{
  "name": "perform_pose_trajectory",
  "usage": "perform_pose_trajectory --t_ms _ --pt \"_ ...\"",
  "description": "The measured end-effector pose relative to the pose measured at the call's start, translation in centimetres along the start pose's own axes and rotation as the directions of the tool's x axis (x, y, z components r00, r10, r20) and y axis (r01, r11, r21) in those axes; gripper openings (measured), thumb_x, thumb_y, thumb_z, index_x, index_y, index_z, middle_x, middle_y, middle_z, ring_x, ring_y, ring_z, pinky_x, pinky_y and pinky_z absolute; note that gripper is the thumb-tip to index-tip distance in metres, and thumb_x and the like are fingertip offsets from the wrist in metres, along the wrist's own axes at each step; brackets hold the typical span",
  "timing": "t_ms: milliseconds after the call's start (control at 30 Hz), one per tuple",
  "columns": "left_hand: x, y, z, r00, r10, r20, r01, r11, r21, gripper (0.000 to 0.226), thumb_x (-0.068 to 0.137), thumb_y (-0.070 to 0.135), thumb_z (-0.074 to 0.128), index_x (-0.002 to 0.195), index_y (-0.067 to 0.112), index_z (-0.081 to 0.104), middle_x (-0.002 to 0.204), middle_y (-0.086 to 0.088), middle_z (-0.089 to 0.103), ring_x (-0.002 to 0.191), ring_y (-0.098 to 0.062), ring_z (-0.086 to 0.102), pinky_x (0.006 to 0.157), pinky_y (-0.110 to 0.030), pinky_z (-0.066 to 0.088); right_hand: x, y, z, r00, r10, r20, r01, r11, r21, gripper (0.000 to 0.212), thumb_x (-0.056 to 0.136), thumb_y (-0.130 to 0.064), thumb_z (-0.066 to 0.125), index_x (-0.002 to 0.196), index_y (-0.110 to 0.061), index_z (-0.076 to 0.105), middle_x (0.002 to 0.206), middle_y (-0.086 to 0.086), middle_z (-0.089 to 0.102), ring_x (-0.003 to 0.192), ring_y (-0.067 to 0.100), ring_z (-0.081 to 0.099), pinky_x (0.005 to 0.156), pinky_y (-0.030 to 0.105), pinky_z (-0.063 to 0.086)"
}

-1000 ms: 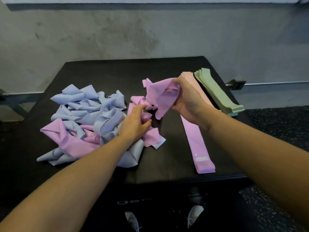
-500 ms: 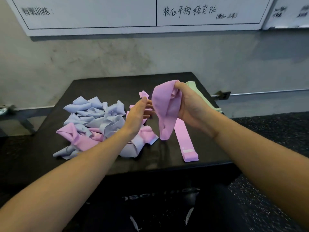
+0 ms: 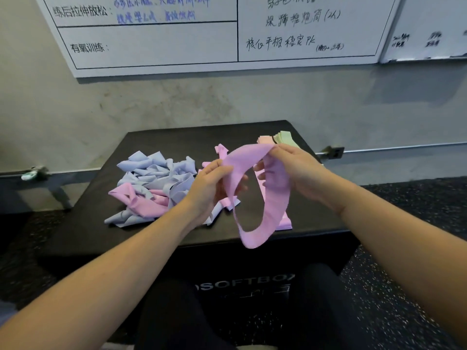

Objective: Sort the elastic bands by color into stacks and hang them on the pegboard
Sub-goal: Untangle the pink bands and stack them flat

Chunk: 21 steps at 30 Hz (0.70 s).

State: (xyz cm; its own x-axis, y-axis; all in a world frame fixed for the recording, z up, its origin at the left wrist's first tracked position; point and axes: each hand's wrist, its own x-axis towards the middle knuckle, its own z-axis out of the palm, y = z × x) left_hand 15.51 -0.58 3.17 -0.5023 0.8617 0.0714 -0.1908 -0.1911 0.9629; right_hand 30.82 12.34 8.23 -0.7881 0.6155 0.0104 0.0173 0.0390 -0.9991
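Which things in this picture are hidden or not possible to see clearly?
- Pink stack, head view: mostly covered by the held pink band and the right hand.
- Peach stack and green stack: only the far ends show behind that hand.
- Whiteboard: cut off by the top edge.
- Pegboard: not in view.

Single head-worn view, forward and down over a black box [image 3: 161, 238] (close, wall behind).
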Motion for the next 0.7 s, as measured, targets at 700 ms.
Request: perform_pose_trajectory --t_ms 700 --pt "-5.1 3.1 2.7 0.999 0.009 -0.035 -0.007 0.999 0.048 0.017 0.097 0.023 0.065 0.083 0.021 0.074 0.091 -0.003 0.072 0.084 -0.019 0.065 0.082 -0.044 0.051 -6.3 0.8 -0.5 0.964 -0.065 0.256 0.167 0.902 -0.399 0.071 0.082 -0.033 0.083 0.14 -0.044 0.044 0.12 -0.002 0.063 0.109 0.011 0.066 0.103 0.033 0.051"
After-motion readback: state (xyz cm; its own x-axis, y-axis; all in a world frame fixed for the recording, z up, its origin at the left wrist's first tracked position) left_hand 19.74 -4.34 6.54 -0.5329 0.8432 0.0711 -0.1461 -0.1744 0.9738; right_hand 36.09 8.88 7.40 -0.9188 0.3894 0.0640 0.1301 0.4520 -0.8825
